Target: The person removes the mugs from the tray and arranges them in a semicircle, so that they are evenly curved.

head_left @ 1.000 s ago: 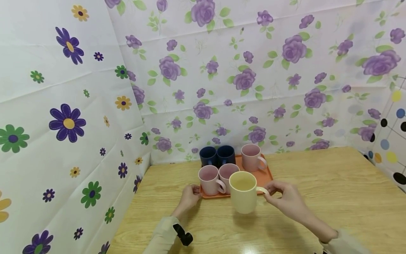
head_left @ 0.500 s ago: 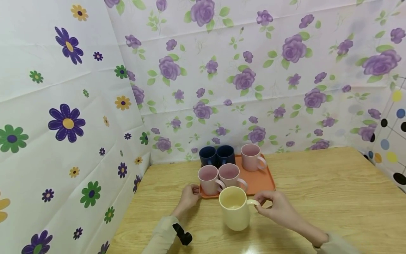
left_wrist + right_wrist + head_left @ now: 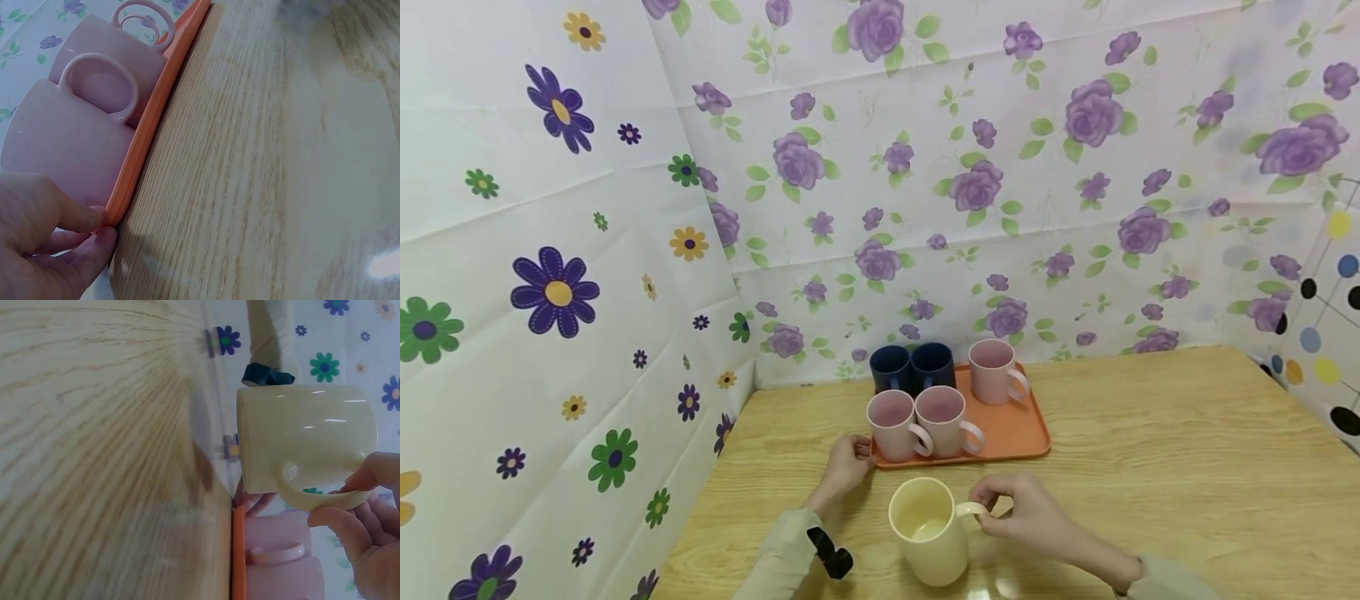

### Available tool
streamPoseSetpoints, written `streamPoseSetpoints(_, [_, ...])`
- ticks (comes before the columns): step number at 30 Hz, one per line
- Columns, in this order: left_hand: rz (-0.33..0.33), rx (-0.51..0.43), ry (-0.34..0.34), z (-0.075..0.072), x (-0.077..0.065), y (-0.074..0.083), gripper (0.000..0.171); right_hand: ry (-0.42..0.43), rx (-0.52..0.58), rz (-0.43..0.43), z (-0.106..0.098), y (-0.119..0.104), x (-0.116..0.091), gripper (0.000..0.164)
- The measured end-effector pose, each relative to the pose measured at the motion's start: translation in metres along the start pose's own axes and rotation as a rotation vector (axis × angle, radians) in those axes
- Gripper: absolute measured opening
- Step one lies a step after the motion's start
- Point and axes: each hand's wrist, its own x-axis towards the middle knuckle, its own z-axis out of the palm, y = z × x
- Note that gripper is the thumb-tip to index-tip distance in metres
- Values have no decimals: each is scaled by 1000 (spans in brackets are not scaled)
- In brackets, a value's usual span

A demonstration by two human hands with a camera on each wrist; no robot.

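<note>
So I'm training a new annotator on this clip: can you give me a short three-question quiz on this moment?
1. True or false: the right hand holds the yellow mug by its handle.
2. How many mugs stand on the orange tray?
3. What does the left hand grip: A) a pink mug, B) the tray's near left corner, C) the yellow mug?

Key: 1 true. 2 five: three pink mugs, two dark blue mugs. 3 B.

Staged booth, floral sheets (image 3: 925, 167) (backdrop), table (image 3: 1150, 450)
</note>
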Motion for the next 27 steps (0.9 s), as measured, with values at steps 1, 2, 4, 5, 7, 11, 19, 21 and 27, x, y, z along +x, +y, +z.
streamPoseSetpoints(1, [-1,-1,-2,0,0,0,29,-7,2,-13,2,0,0,25])
streamPoseSetpoints(2, [-3,1,-3,0,1,0,29,-13,10,-23,5,0,1,25])
streamPoseSetpoints(4, [-4,3,-6,1,1,-1,29,-21,24,-51,9,0,1,27])
streamPoseSetpoints(5, [-4,4,-6,1,1,-1,29,-25,25,-64,12,0,2,27])
streamPoseSetpoints(7, [-4,4,-4,1,0,-1,29,-34,33,-81,16,1,3,29])
streamPoseSetpoints(11, [2,-2,1,0,-1,1,29,-54,45,-90,24,1,6,28])
streamPoseSetpoints(19, [76,-43,-19,-1,9,-23,28,-101,85,-89,40,0,9,27])
streamPoseSetpoints(21, [116,-54,-24,0,12,-30,28,-127,121,-84,43,-1,10,27])
streamPoseSetpoints(27, [49,-29,-25,-2,3,-11,30,-215,173,-86,51,0,13,20])
